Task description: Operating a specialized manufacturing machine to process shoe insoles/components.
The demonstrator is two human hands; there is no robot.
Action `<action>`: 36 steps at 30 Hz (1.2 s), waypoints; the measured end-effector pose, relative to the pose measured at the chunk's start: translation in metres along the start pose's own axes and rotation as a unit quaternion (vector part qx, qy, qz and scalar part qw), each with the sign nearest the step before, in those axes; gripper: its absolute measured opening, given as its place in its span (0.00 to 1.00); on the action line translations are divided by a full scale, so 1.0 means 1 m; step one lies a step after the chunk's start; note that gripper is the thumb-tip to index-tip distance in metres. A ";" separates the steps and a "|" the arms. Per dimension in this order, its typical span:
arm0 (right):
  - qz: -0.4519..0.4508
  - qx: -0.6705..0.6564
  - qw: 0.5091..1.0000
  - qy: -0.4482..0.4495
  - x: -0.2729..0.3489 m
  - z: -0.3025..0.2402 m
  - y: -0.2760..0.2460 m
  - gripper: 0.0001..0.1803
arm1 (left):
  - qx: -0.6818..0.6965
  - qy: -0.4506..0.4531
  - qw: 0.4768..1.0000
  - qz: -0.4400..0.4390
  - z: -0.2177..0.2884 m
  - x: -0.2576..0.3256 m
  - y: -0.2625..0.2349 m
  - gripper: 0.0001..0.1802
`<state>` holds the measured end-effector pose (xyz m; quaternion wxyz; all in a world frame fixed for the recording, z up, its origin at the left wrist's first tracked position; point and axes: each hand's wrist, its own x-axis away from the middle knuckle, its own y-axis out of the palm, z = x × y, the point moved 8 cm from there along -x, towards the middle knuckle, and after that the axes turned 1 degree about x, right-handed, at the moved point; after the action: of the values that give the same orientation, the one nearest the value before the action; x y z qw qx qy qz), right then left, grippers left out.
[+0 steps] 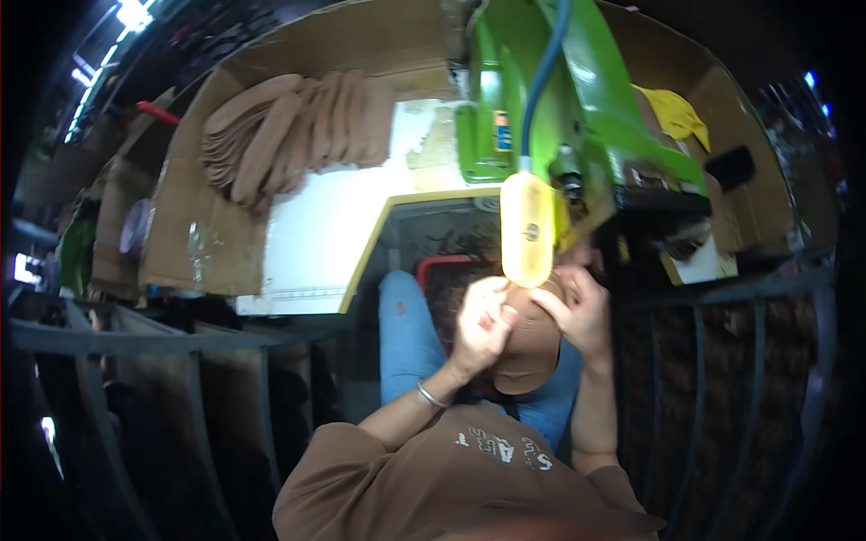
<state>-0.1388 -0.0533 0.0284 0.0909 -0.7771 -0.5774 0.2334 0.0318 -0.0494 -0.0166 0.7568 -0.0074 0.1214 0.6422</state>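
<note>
A brown mesh-textured piece, rounded like a shoe upper (526, 356), hangs between my hands over my lap. My left hand (482, 326) is closed on its left side, fingers curled and pinching the edge. On the other side, my right hand (579, 311) grips the upper edge with thumb and fingers. The piece's top lies partly behind a lit yellow-white lamp (528, 230) on a blue cord. Just beyond my hands stands a green sewing machine (600, 99), its dark head (663, 212) to the right.
Stacked brown pieces (298, 131) lie on the white table (311, 234) at the left, inside cardboard walls (203, 216). A yellow cloth (675, 117) lies at the right. Metal rails (153, 341) flank me on both sides. A red-rimmed container (433, 263) sits below the table cutout.
</note>
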 end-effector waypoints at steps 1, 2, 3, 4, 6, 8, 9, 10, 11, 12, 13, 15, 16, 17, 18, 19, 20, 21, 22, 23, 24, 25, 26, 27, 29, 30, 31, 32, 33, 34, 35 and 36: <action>0.004 0.070 0.997 -0.013 0.000 -0.022 -0.015 0.13 | -0.041 0.113 0.992 0.029 0.043 -0.027 -0.021 0.19; -0.003 0.167 0.986 0.028 0.001 -0.047 -0.035 0.13 | 0.034 0.108 0.991 0.073 0.034 -0.046 -0.064 0.19; 0.042 0.042 0.994 0.094 0.013 -0.034 -0.070 0.11 | 0.014 0.045 0.994 0.102 0.047 -0.070 -0.092 0.16; 0.107 0.080 0.990 0.045 0.022 -0.037 -0.111 0.11 | -0.116 0.091 0.962 0.231 0.038 -0.086 -0.159 0.19; 0.293 -0.057 0.951 0.081 0.049 -0.024 -0.205 0.14 | -0.439 0.274 0.788 0.334 0.093 -0.128 -0.229 0.24; 0.473 -0.098 0.876 0.021 0.060 -0.003 -0.251 0.16 | -0.602 0.131 0.683 0.392 0.103 -0.155 -0.308 0.34; 0.484 -0.130 0.864 0.056 0.053 0.014 -0.258 0.18 | -0.598 0.051 0.680 0.420 0.096 -0.157 -0.348 0.39; 0.461 -0.186 0.864 0.077 0.037 0.019 -0.246 0.21 | -0.626 0.087 0.678 0.376 0.091 -0.157 -0.392 0.38; 0.424 -0.292 0.856 0.053 0.021 0.037 -0.238 0.25 | -0.660 0.020 0.671 0.338 0.075 -0.164 -0.435 0.34; 0.388 -0.328 0.861 0.042 0.003 0.042 -0.226 0.27 | -0.677 0.036 0.658 0.329 0.069 -0.165 -0.460 0.29; 0.385 -0.369 0.845 0.045 -0.001 0.059 -0.231 0.30 | -0.605 0.013 0.721 0.338 0.051 -0.174 -0.426 0.25; 0.410 -0.393 0.823 0.001 -0.020 0.069 -0.239 0.31 | -0.529 0.059 0.790 0.305 0.049 -0.181 -0.403 0.23; 0.434 -0.379 0.817 0.009 -0.032 0.080 -0.239 0.32 | -0.527 0.064 0.792 0.301 0.053 -0.178 -0.398 0.23; 0.458 -0.364 0.811 0.019 -0.039 0.092 -0.242 0.33 | -0.456 0.072 0.824 0.328 0.054 -0.172 -0.398 0.23; 0.460 -0.363 0.810 0.017 -0.047 0.103 -0.245 0.33 | -0.382 0.077 0.850 0.355 0.056 -0.164 -0.395 0.22; 0.443 -0.237 0.861 0.083 -0.052 0.117 -0.246 0.31 | -0.379 0.078 0.853 0.350 0.066 -0.157 -0.375 0.22; 0.414 -0.107 0.891 0.151 -0.053 0.126 -0.247 0.30 | -0.285 0.071 0.884 0.363 0.080 -0.141 -0.353 0.22; 0.411 -0.110 0.892 0.151 -0.050 0.124 -0.240 0.30 | -0.191 0.066 0.902 0.380 0.097 -0.121 -0.338 0.23; 0.372 0.034 0.918 0.137 -0.045 0.107 -0.227 0.32 | -0.197 0.069 0.898 0.388 0.120 -0.100 -0.327 0.23; 0.326 0.185 0.919 0.120 -0.033 0.090 -0.213 0.33 | -0.274 0.080 0.900 0.330 0.140 -0.086 -0.303 0.23; 0.283 0.140 0.943 0.107 -0.022 0.088 -0.190 0.33 | -0.350 0.087 0.893 0.270 0.151 -0.069 -0.278 0.23; 0.231 0.091 0.964 0.093 -0.013 0.084 -0.156 0.34 | -0.307 0.096 0.930 0.176 0.154 -0.055 -0.243 0.24; 0.128 0.013 0.985 0.111 -0.001 0.081 -0.116 0.34 | -0.260 0.102 0.957 0.080 0.152 -0.045 -0.206 0.26; 0.028 -0.054 0.989 0.135 0.019 0.072 -0.081 0.35 | -0.334 0.119 0.935 0.012 0.138 -0.041 -0.173 0.29; -0.076 -0.080 0.992 0.059 0.050 0.050 -0.033 0.41 | -0.163 0.000 0.984 -0.073 0.076 -0.025 -0.121 0.34; -0.116 -0.126 0.981 0.087 0.067 0.055 -0.017 0.44 | -0.141 0.033 0.976 -0.163 0.062 -0.027 -0.082 0.36; -0.156 -0.170 0.966 0.118 0.085 0.064 -0.003 0.47 | -0.079 -0.001 0.977 -0.198 0.044 -0.023 -0.049 0.38; -0.195 -0.224 0.931 0.210 0.107 0.078 0.007 0.44 | 0.036 -0.032 0.981 -0.188 0.026 -0.016 -0.028 0.43; -0.215 -0.227 0.925 0.215 0.126 0.085 0.007 0.44 | 0.169 -0.128 0.965 -0.156 0.022 -0.011 0.002 0.44; -0.220 -0.260 0.895 0.289 0.147 0.102 0.008 0.39 | 0.189 -0.125 0.967 -0.119 0.017 -0.010 0.017 0.41; -0.224 -0.290 0.858 0.360 0.164 0.115 0.013 0.35 | 0.207 -0.119 0.968 -0.082 0.008 -0.009 0.026 0.39; -0.234 -0.286 0.856 0.361 0.173 0.116 0.018 0.35 | 0.154 -0.181 0.961 -0.138 -0.007 -0.002 0.046 0.34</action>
<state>-0.1390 0.0887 -0.1250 0.1185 -0.6406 -0.7101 -0.2672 -0.0144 -0.0444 -0.0169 0.8395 0.2090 0.0777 0.4955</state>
